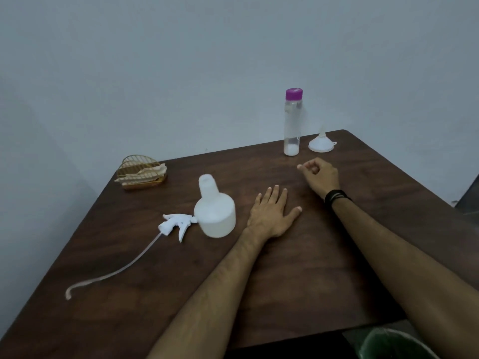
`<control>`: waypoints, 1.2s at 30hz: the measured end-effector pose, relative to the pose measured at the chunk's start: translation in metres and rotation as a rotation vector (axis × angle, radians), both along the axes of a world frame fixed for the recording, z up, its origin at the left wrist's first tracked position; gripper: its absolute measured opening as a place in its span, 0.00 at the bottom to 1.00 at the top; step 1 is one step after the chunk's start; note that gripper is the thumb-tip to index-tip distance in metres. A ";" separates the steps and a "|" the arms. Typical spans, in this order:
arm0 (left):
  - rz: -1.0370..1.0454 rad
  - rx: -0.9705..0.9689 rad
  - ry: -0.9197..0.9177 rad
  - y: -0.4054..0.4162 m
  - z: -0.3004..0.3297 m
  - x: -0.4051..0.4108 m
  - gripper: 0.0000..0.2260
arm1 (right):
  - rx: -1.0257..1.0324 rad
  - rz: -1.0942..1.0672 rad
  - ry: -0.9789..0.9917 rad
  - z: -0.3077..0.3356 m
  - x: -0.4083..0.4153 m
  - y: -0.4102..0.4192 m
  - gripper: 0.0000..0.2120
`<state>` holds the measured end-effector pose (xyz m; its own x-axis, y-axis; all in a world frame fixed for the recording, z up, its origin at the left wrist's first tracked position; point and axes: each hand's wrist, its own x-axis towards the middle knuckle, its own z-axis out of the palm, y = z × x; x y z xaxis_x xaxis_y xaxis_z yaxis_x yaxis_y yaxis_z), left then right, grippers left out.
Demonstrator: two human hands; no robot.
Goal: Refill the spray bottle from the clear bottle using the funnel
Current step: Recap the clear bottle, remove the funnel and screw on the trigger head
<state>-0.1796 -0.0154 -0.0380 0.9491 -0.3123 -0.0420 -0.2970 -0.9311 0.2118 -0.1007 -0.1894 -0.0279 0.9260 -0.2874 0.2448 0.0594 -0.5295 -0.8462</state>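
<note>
One white opaque plastic spray bottle (215, 215), round-bodied with an open neck, stands just left of the left hand (272, 216). That hand lies flat on the dark wood-grain table (337, 268), fingers straight, holding nothing. One white trigger head (176, 225) with a long clear tube lies beyond the bottle, farther left. The right hand (320, 176) has curled fingers and holds nothing. Past it stand one tall clear bottle (292, 123) with a purple cap and one translucent funnel (321, 143), inverted. One gold wire napkin holder (141, 172) sits far left.
</note>
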 end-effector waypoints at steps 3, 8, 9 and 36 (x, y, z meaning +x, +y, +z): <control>-0.080 -0.015 0.024 0.016 0.004 -0.030 0.33 | 0.040 0.087 -0.017 0.001 -0.032 0.025 0.10; -0.159 0.018 -0.075 0.057 0.015 -0.086 0.28 | 0.093 0.255 -0.057 0.006 -0.073 0.073 0.12; -0.163 0.016 -0.096 0.066 0.019 -0.096 0.25 | 0.103 0.278 -0.066 0.007 -0.079 0.082 0.12; 0.717 -0.485 -0.247 0.223 0.072 -0.064 0.12 | 0.121 0.339 -0.341 0.003 -0.128 0.178 0.28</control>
<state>-0.2433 0.2081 0.0340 0.8872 0.4283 0.1713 0.2319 -0.7352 0.6370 -0.2286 -0.0116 -0.0250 0.8452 -0.0286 0.5337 0.4957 -0.3315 -0.8028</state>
